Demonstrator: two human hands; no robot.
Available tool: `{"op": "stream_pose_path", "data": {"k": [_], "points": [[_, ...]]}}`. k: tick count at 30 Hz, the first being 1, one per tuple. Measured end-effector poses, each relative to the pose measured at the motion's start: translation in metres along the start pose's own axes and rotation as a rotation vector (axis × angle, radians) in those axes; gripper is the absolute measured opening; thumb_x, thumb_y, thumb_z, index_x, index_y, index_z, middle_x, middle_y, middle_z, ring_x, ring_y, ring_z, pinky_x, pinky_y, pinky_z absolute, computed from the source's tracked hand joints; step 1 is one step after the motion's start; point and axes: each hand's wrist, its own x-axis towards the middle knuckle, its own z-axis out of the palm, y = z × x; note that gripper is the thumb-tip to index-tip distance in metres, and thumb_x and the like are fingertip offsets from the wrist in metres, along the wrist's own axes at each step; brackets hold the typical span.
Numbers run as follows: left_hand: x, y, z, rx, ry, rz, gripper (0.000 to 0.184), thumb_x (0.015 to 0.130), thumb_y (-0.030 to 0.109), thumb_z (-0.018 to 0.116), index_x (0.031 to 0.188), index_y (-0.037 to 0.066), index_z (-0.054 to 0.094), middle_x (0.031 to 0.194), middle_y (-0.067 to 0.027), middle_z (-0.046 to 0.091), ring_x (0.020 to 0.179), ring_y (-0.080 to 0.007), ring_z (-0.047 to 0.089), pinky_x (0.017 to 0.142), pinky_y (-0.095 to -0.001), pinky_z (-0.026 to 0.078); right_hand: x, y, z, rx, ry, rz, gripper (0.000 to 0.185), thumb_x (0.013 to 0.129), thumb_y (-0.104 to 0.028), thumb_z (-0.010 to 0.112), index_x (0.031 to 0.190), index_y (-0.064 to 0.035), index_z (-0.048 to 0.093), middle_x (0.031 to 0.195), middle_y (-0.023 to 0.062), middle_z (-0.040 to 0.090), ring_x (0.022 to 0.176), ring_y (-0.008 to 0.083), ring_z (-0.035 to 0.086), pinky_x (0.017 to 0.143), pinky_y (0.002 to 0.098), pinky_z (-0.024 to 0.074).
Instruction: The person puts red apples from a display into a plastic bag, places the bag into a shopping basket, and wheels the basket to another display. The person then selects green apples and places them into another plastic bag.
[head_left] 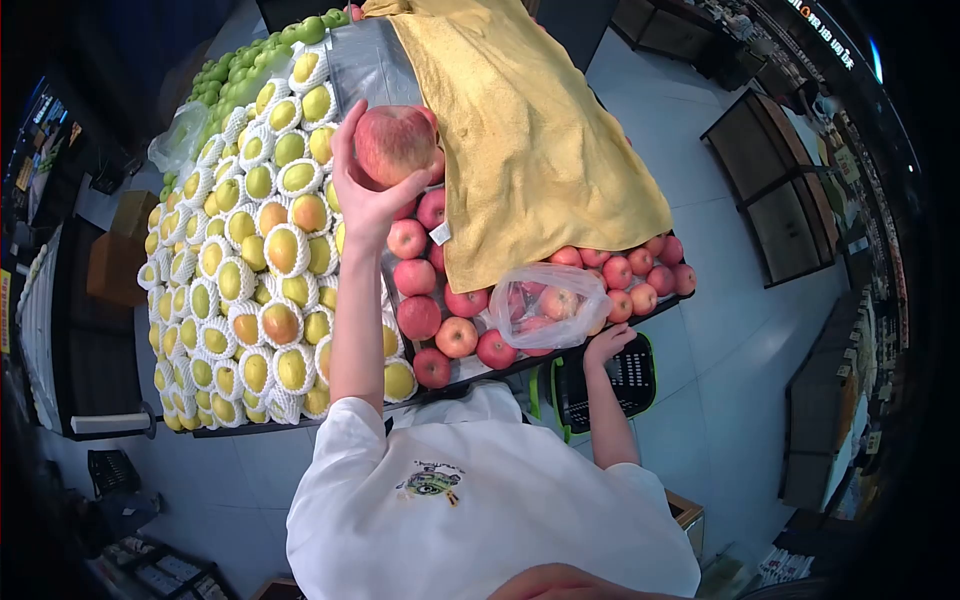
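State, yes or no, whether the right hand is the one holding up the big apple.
No, the left hand holds up the big apple, while the right hand is lower, beside the clear bag.

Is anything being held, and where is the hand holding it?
The left hand holds a red apple, fingers around its left side and thumb along its lower edge. Whether the right hand grips the plastic bag, I can't tell.

A lit overhead sign (822, 34) at the upper right shows the Chinese characters 粮油调味; the Latin letters before them are unclear. The lettering above the green emblem (434, 484) on the white T-shirt (530, 490) and on the yellow sign (5, 312) is illegible.
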Motion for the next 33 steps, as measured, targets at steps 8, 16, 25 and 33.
{"op": "stream_pose_path", "data": {"k": [8,16,25,33], "points": [[-0.078,0.025,0.035,0.162,0.070,0.379,0.106,0.058,0.023,0.097,0.141,0.011,0.033,0.148,-0.0188,0.037,0.135,-0.0357,0.047,0.113,-0.0509,0.042,0.004,0.001,0.002,0.004,-0.021,-0.017,0.032,0.109,-0.029,0.041,0.107,0.0035,0.042,0.100,0.0311,0.058,0.093,0.0495,0.058,0.081,0.0548,0.0455],[-0.192,-0.009,0.058,-1.093,-0.216,-0.707,0.083,0.078,0.032,0.084,0.144,0.010,0.040,0.142,-0.0238,0.049,0.124,-0.0384,0.057,0.099,-0.0511,0.054,0.000,-0.004,0.000,-0.011,-0.021,0.000,0.030,0.109,-0.029,0.042,0.109,0.0006,0.042,0.101,0.0286,0.061,0.093,0.0462,0.061,0.082,0.0529,0.0469],[-0.194,-0.049,0.124,0.345,-0.838,-0.301,0.046,0.087,0.034,0.071,0.124,0.007,0.061,0.123,-0.0154,0.064,0.111,-0.0295,0.065,0.096,-0.0422,0.051,-0.003,-0.014,0.002,0.048,0.022,-0.004,0.028,0.109,-0.028,0.043,0.105,-0.0007,0.041,0.097,0.0308,0.060,0.090,0.0504,0.059,0.080,0.0557,0.0449],[-0.230,-0.114,0.142,0.771,-0.781,0.142,0.047,0.076,0.029,0.076,0.117,0.012,0.060,0.123,-0.0152,0.054,0.117,-0.0377,0.050,0.095,-0.0518,0.044,-0.004,-0.017,-0.002,0.005,-0.003,0.054,0.031,0.108,-0.032,0.043,0.108,-0.0005,0.042,0.103,0.0309,0.062,0.097,0.0514,0.060,0.083,0.0550,0.0467]]}}
